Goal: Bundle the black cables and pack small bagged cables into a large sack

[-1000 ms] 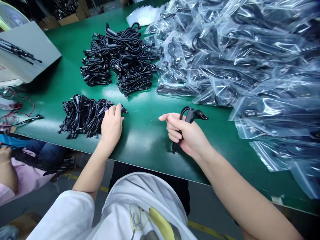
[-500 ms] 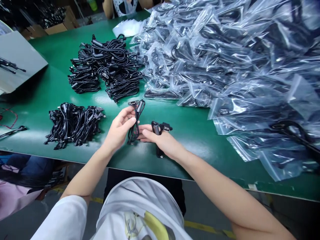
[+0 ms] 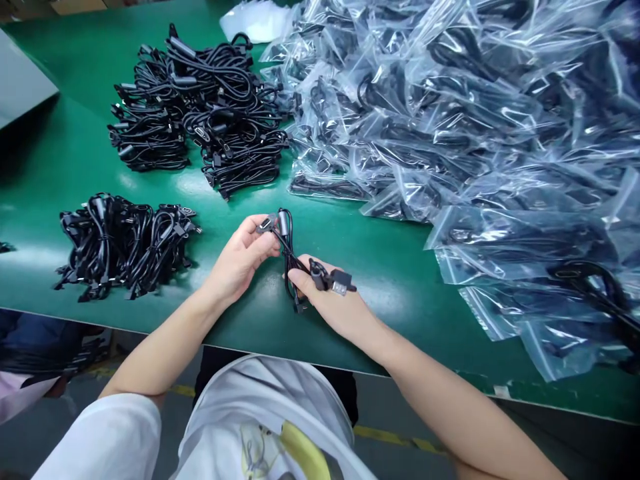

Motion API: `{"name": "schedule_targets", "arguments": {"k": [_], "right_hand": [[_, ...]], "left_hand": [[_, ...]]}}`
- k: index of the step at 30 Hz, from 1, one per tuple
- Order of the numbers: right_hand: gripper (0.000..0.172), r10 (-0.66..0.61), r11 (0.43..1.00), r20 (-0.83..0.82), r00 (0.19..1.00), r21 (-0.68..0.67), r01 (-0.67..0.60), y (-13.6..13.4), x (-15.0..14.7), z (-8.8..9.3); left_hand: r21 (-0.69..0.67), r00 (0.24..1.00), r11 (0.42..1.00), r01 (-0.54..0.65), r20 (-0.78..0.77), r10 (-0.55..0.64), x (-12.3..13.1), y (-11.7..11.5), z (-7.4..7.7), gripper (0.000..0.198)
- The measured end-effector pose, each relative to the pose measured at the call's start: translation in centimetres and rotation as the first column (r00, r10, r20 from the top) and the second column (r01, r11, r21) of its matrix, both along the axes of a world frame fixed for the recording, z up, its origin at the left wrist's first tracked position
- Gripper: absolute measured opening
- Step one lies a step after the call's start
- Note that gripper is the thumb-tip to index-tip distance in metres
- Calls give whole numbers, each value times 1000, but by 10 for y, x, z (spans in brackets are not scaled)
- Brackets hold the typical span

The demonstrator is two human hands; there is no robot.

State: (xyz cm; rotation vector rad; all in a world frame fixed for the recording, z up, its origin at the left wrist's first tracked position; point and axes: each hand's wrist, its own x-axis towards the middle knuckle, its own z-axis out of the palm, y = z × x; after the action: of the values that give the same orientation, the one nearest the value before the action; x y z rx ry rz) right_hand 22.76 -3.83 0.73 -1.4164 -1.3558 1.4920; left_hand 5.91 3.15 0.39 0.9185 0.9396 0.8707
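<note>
A coiled black cable (image 3: 289, 252) with a grey barrel-like part stands between my two hands, over the green table. My left hand (image 3: 239, 259) pinches its connector end (image 3: 267, 225) between thumb and fingers. My right hand (image 3: 337, 307) is closed, its thumb pressing on the lower part of the same coil. A second black cable (image 3: 320, 275) also sits in my right hand; its plug (image 3: 342, 283) with a pale metal end sticks out over the back of the hand. The rest of that second cable is hidden.
Several bundled black cables lie in a near-left pile (image 3: 120, 243) and a larger pile (image 3: 220, 113) behind it. Clear bags with black cables (image 3: 425, 120) heap over the right side. Flat clear bags (image 3: 257, 20) lie at the back, a pale box (image 3: 23, 83) at far left.
The coiled cable has shifted right, and my right thumb now presses on it. My right hand has turned, bringing the second cable's plug into clearer sight. The camera view has tilted down.
</note>
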Motion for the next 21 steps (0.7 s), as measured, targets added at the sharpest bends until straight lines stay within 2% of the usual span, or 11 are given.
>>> {"name": "schedule_targets", "arguments": {"k": [2, 4, 9, 13, 16, 19, 21], "right_hand": [[35, 17, 994, 80, 997, 111, -26, -3, -2, 1], [36, 38, 988, 113, 993, 146, -55, -6, -2, 0], [42, 34, 992, 124, 992, 119, -49, -5, -2, -2], [43, 41, 994, 127, 991, 100, -54, -5, -1, -4], [43, 47, 996, 153, 987, 65, -58, -6, -1, -6], [42, 5, 1000, 219, 976, 20, -10, -3, -2, -16], [41, -81, 997, 289, 954, 40, 72, 2, -2, -24]], "left_hand": [[14, 1000, 1000, -3, -9, 3, 0, 0, 1, 43], [12, 1000, 1000, -2, -7, 2, 1, 0, 4, 43], [-23, 1000, 1000, 16, 24, -16, 1, 1, 4, 44], [-13, 999, 1000, -23, 39, 24, 2, 0, 1, 44], [-19, 998, 999, -41, 39, 42, 4, -5, 2, 51], [-52, 999, 998, 42, 18, -41, 4, -4, 1, 66], [-64, 994, 991, 114, 4, -114, 1, -1, 1, 75]]}}
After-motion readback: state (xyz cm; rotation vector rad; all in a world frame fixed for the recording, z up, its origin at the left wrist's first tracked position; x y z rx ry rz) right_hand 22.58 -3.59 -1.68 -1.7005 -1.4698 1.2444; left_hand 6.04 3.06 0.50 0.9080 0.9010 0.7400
